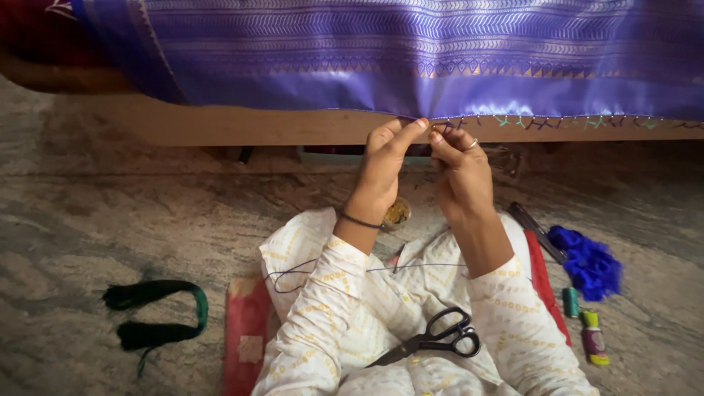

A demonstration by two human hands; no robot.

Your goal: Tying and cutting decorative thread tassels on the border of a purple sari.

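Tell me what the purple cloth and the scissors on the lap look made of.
Purple cloth: seemingly silk or a silk-like weave, glossy, with bright sheen along its hanging edge and woven pale bands. Scissors: handles look like black plastic, matte; blades look dark metal, though too dim to be sure.

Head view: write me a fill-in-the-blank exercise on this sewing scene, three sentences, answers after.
1. Both hands, the left hand and the right hand, pinch the lower edge of the shiny ____ cloth.
2. The black-handled ____ lie in the person's lap.
3. The dark green thread bundle lies on the floor on the person's ____ side.

Missing words: purple; scissors; left
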